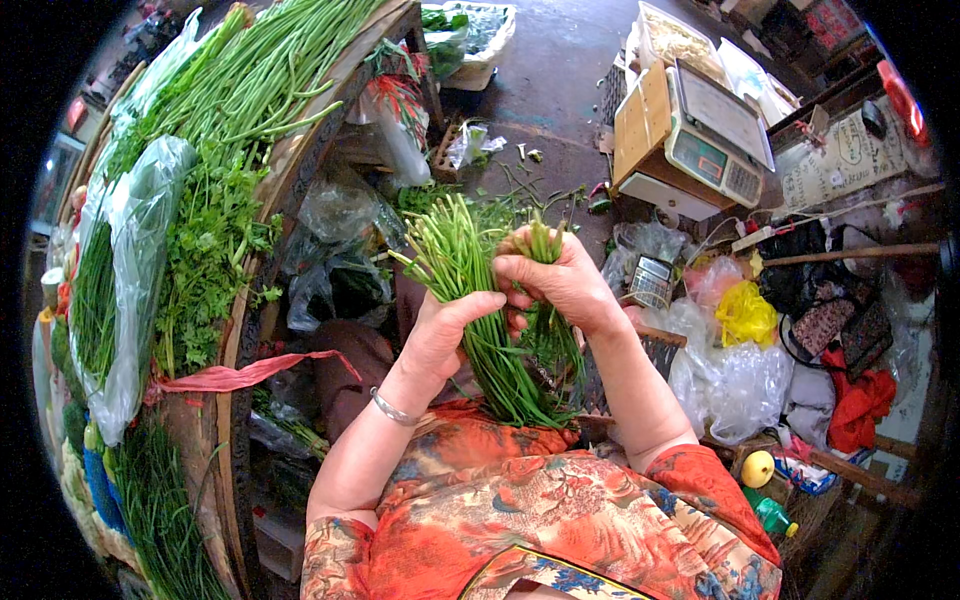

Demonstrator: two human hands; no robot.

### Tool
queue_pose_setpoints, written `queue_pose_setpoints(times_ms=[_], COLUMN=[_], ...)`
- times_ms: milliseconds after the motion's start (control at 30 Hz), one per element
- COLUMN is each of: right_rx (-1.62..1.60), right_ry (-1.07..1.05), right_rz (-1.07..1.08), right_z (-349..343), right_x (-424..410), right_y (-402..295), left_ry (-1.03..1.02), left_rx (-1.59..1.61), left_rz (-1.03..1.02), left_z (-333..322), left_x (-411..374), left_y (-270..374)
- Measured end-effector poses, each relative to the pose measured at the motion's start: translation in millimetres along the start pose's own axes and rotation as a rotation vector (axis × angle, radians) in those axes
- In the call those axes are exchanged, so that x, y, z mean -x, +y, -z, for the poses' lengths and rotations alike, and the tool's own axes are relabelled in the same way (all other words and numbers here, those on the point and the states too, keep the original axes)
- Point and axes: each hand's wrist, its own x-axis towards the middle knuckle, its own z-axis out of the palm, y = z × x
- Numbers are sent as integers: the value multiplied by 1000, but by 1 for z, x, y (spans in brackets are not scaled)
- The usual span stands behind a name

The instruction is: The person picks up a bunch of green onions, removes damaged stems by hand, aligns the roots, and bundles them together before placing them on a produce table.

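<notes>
My left hand (446,330) is wrapped around a thick bunch of long, thin green stalks (457,247), perhaps garlic chives. Their pale cut ends point up and away from me, and the leafy ends hang down over my lap. Close beside it, my right hand (551,274) grips a smaller bundle of green stems (541,238), with darker leaves hanging below the fist. The fingertips of the right hand come up against the larger bunch; whether they also hold some of its stalks is hidden.
On my left, a wooden stall table (244,315) carries long beans (262,82), leafy coriander or celery (206,262) and bagged greens (97,300). To the right are a weighing scale (712,150), a calculator (651,281) and plastic bags (739,382). Trimmings (517,180) litter the floor ahead.
</notes>
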Motion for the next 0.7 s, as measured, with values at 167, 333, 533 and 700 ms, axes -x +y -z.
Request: queue_pose_setpoints(times_ms=[167, 333, 533, 700], right_rx=[39, -147, -314, -80], right_ry=[-26, 107, 124, 246], right_rz=[3, -9, 31, 151], right_z=[-1, 4, 19, 27], right_x=[-2, -1, -7, -8], right_y=[6, 7, 8, 7], left_ry=[-29, 26, 44, -25], left_rx=[-31, 20, 40, 40], left_rz=[-1, -19, 1, -21], left_z=[5, -4, 0, 1], left_x=[-1, 2, 1, 3], left_y=[-5, 0, 0, 2])
